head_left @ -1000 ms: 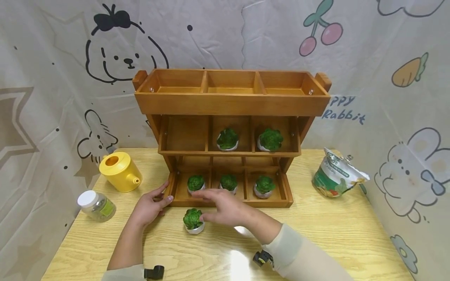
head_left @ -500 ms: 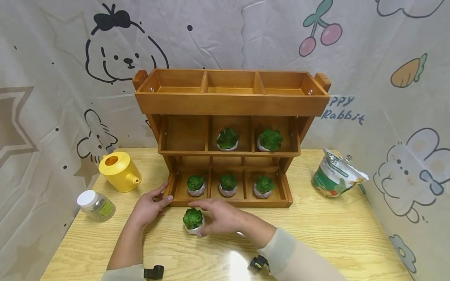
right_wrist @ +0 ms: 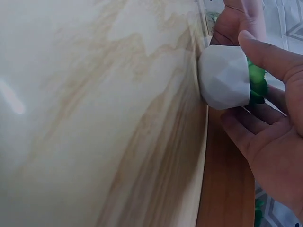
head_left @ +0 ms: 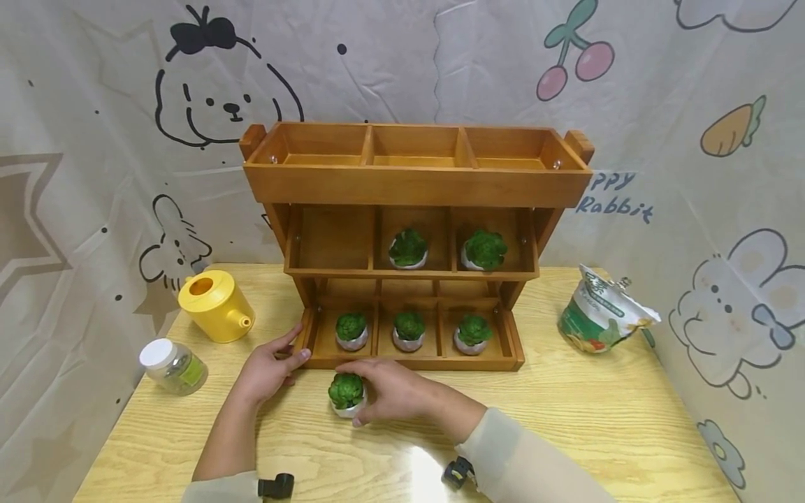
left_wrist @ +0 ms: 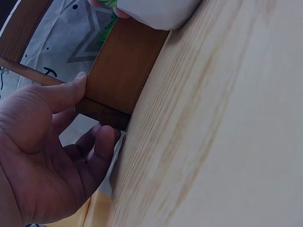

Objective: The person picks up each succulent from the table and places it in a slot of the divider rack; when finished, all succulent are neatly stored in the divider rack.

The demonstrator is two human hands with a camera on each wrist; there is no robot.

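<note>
A small potted succulent point(head_left: 346, 392), green in a white faceted pot, stands on the table in front of the shelf. My right hand point(head_left: 396, 391) holds it from the right, thumb at the near side of the pot and fingers behind; the right wrist view shows the white pot point(right_wrist: 225, 78) between thumb and fingers. My left hand point(head_left: 264, 374) grips the lower left corner of the wooden shelf point(head_left: 415, 187). In the left wrist view the thumb lies on the shelf's end point(left_wrist: 118, 71), with the other fingers curled beside it.
Several potted succulents fill the bottom tier and two middle-tier compartments point(head_left: 333, 241). A yellow watering can point(head_left: 216, 307) and a white-lidded jar point(head_left: 172, 367) stand at left. A clipped green-and-white bag point(head_left: 604, 314) stands at right.
My right hand has come down and closed in from above the near plant to around its pot. My left hand has stayed at the shelf's corner.
</note>
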